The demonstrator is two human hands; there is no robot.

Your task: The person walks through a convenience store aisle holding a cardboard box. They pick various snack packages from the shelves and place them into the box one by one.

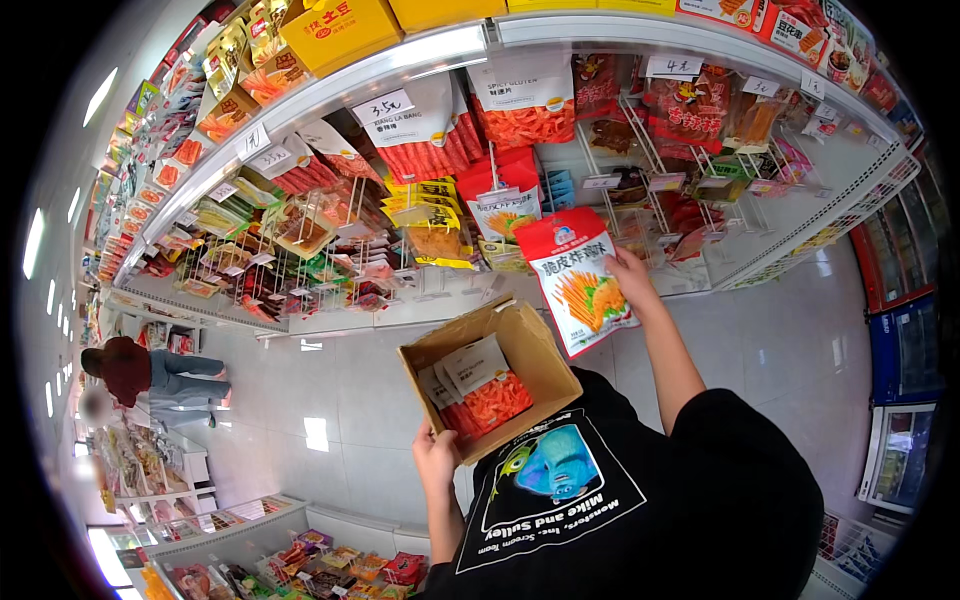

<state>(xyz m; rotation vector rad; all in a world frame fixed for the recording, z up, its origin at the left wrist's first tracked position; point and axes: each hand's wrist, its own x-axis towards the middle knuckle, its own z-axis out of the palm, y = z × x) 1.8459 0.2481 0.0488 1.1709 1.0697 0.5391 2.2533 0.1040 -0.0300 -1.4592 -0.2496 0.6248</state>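
Observation:
My right hand [634, 279] grips the upper right edge of a red-and-white snack packet [583, 277] printed with yellow sticks and fried pieces. My left hand [438, 454] holds an uncovered cardboard box [541, 339] by its lower left corner, against the front of my black T-shirt. Inside the box lie several white-topped packets of red gluten snacks [496, 396]. The held packet is just right of the box, above its rim. Beyond it, a similar red-and-white packet [501, 191] hangs on a display hook of the shelf.
A curved-looking white shelf edge [442, 51] with handwritten price tags runs across the top, over hooks of packaged snacks. Yellow cartons [341, 34] stand above it. Two people [161, 375] are in the aisle at left. Glass-fronted coolers [904, 360] line the right, and a low snack display [330, 562] is behind me.

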